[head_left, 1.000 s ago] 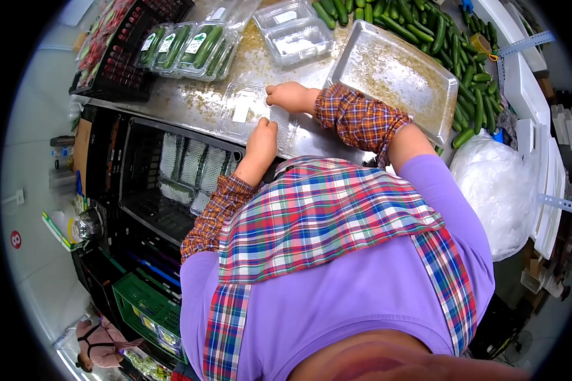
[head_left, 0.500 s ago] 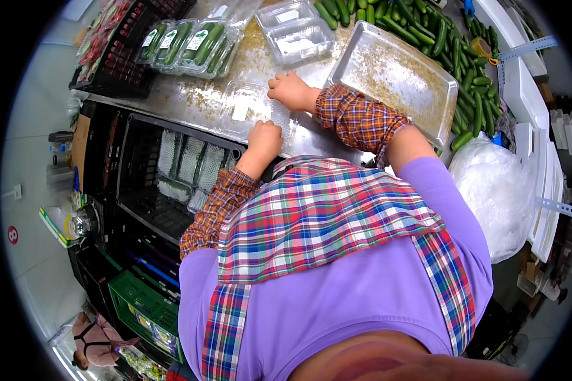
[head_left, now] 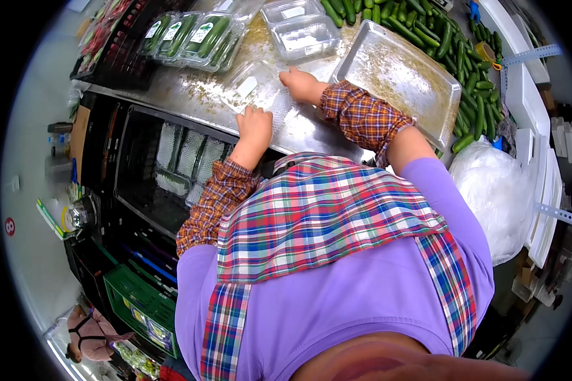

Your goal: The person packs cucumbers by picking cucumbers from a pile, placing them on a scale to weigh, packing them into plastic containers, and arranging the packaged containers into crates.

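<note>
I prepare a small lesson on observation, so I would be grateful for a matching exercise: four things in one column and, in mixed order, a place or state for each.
Things
1. Left hand
2. Cucumber packs
3. Loose cucumbers
4. Tray

Places or states
A. metal, with a raised rim
B. between the right hand and the lower black crate
C. labelled, side by side
D. in a heap

Pairs: 1-B, 2-C, 3-D, 4-A
</note>
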The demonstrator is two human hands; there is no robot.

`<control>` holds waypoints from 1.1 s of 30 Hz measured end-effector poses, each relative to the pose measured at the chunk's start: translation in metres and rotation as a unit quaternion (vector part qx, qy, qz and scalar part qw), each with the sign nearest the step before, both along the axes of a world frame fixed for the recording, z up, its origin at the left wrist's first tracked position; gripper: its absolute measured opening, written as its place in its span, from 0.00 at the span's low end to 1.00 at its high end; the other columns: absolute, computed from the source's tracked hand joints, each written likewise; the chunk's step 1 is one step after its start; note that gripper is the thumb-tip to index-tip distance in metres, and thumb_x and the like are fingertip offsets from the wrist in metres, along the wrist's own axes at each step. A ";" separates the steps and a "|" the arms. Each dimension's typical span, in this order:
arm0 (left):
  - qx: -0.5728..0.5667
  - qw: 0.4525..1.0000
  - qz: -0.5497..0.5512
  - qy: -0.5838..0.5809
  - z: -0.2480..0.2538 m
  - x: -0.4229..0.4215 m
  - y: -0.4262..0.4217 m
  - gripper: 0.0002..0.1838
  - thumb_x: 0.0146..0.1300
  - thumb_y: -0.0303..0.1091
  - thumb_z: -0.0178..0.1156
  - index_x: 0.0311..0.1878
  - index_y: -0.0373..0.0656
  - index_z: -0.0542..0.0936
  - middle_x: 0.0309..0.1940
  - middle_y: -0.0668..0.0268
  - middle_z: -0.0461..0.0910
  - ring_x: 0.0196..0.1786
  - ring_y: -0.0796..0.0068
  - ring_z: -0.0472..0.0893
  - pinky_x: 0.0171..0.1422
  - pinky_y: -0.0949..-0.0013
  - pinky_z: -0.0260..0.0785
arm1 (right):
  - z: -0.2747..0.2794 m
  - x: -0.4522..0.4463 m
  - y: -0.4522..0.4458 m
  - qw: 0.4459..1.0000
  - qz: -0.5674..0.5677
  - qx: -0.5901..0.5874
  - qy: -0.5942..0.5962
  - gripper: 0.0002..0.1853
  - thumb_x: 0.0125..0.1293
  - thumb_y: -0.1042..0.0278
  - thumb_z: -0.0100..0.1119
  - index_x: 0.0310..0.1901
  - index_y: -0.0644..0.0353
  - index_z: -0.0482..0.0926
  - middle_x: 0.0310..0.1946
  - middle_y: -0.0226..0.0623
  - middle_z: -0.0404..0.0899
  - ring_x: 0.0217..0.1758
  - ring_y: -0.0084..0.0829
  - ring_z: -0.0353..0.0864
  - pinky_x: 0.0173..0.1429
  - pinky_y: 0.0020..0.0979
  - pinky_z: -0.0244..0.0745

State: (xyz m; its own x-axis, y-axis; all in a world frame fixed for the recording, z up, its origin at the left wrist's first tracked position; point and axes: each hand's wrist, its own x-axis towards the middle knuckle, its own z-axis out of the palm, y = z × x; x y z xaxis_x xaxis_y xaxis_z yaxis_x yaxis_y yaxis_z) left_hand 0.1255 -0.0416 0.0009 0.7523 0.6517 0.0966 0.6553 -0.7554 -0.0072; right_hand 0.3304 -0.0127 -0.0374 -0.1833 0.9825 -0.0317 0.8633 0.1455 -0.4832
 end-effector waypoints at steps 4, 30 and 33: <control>-0.087 0.986 0.029 -0.137 -0.003 0.012 0.022 0.06 0.54 0.26 0.55 0.35 0.43 0.80 0.33 0.57 0.79 0.39 0.49 0.78 0.43 0.52 0.70 | -0.010 -0.003 0.000 0.999 -0.046 0.008 0.004 0.12 0.50 0.74 0.57 0.39 0.61 0.72 0.39 0.54 0.73 0.41 0.54 0.76 0.46 0.45 0.72; -0.226 0.966 0.054 -0.113 -0.024 0.009 0.052 0.09 0.52 0.30 0.62 0.36 0.38 0.77 0.27 0.51 0.78 0.34 0.50 0.78 0.38 0.54 0.69 | 0.043 -0.034 -0.036 0.959 0.060 0.130 -0.246 0.05 0.49 0.63 0.58 0.21 0.47 0.83 0.24 0.23 0.81 0.39 0.31 0.75 0.40 0.37 0.63; -0.244 0.961 0.062 -0.118 -0.020 0.023 0.048 0.09 0.56 0.33 0.62 0.37 0.39 0.76 0.24 0.53 0.79 0.30 0.51 0.79 0.35 0.55 0.69 | 0.028 -0.030 -0.037 0.952 0.051 0.128 -0.272 0.06 0.50 0.63 0.58 0.21 0.47 0.83 0.23 0.22 0.81 0.39 0.31 0.74 0.40 0.37 0.63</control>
